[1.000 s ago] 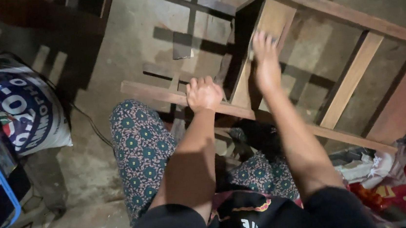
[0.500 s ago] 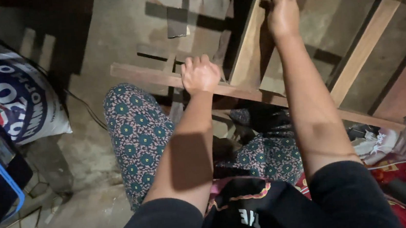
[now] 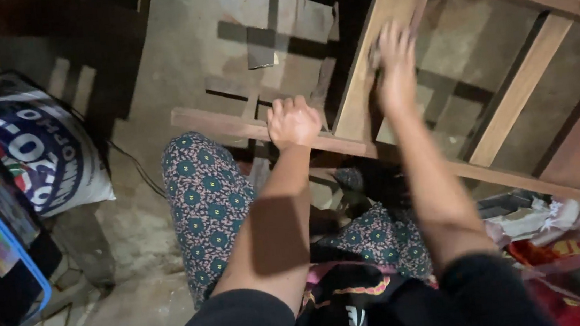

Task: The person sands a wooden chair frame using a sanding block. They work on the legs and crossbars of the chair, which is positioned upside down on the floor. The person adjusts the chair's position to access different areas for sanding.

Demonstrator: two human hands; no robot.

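Head view, looking down. We note a wooden frame of rails and slats lying tilted over a concrete floor; all places below are given relative to this frame.

Left hand: fingers curled shut over the frame's near long rail, knuckles up, gripping it close to where a cross slat meets the rail.

Right hand: lies on the face of that cross slat, further up from the rail, fingers stretched out fairly flat. The hand is motion-blurred, so we cannot tell whether anything sits under the palm or whether the fingers are pressing or only touching.

Below the near rail we see the person's legs in patterned trousers, one knee just under the left hand.

Left of the frame, well apart: a white printed sack, and beyond it a blue-edged container. At the frame's right end, just beside it: crumpled cloth and red fabric.
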